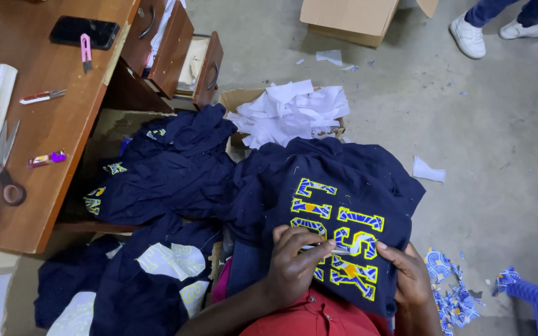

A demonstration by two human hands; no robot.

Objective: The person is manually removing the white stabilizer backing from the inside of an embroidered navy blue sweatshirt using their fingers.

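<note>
Navy garment draped over the lap at six o'clock of the view, yellow-and-blue letters facing up; soft, light, floppy cloth by the look, likely to bunch, best gripped flat beside the letters; left hand presses curled fingers on the lettering, pinching a thin pale tool I can't identify; right hand clamps the cloth edge at four o'clock, fingers together; the garment's lower part is hidden under the hands.

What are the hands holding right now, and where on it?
Both hands grip the navy garment at its near edge by the appliqué letters: left hand presses a letter, right hand pinches the fabric beside it.
</note>
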